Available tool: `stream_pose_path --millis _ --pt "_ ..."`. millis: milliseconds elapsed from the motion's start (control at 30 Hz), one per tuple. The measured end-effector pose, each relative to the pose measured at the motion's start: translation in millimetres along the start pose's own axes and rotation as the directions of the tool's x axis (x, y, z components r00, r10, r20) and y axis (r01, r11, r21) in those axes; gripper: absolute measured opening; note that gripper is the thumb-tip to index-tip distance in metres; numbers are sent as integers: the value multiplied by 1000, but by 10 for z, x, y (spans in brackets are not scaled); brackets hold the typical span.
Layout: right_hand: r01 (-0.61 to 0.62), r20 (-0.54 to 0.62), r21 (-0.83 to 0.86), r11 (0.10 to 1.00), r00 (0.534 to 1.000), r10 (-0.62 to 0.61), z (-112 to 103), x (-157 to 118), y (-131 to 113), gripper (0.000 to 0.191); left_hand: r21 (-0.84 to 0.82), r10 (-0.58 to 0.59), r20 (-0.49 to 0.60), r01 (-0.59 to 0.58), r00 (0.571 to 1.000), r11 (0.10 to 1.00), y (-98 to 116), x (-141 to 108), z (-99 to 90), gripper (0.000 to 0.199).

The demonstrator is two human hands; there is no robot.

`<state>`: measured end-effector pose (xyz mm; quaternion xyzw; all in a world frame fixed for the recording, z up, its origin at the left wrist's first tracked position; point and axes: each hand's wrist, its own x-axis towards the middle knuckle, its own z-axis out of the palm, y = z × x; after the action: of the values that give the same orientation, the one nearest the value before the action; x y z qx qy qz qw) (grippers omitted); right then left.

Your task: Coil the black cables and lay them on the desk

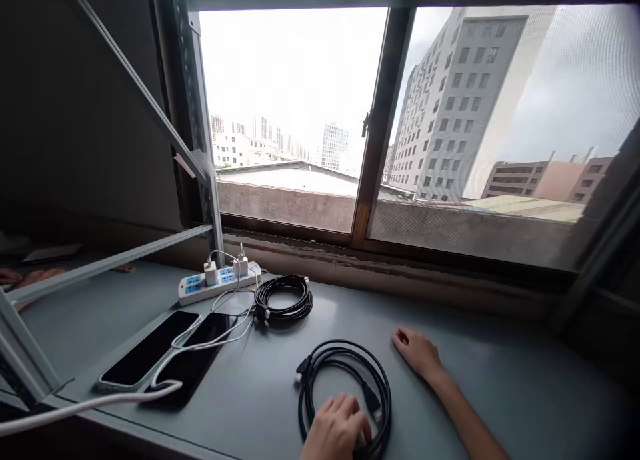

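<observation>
A black cable [383,373] lies in a loose coil on the grey tabletop, its two wide black plugs fitted with pale tips. My left hand [336,425] is over the near side of this coil, fingers curled down and closed on the cable; the fingertips are partly hidden. To the right of the coil, apart from it, my right hand [417,353] rests on the table with its fingers curled in, and nothing shows in it. Farther back lies a second coiled black cable [307,307], bundled more tightly, with its plugs at the left side.
A white power strip [187,299] with two chargers stands at the back left. White charging cords [215,343] run over two dark-screened phones [155,350]. Metal shelf posts [25,353] rise at left. Behind the table is a window [357,227]. Another person's hand [40,277] shows far left.
</observation>
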<state>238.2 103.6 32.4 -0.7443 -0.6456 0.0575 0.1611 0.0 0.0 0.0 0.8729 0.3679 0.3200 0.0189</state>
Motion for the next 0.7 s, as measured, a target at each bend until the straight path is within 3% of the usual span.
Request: stream_pose_path --millis 133,233,433,567,700 --pt "1 21 -28 1000 1000 0 1 18 23 26 35 28 -261 -20 965 999 136 53 -116 21" --pt "-1 36 -35 999 999 2 -1 22 37 27 15 -41 -309 48 950 999 230 87 -212 21" --pt "-24 32 -21 999 999 24 5 1 45 28 -13 -237 -186 239 954 971 292 62 -271 14" --pt "-24 21 -5 1000 999 25 -12 -32 37 28 59 -253 -83 258 964 964 302 38 -279 16" --pt "-19 9 -9 1000 1000 19 -36 -55 25 28 143 -272 17 267 962 953 315 29 -302 31"
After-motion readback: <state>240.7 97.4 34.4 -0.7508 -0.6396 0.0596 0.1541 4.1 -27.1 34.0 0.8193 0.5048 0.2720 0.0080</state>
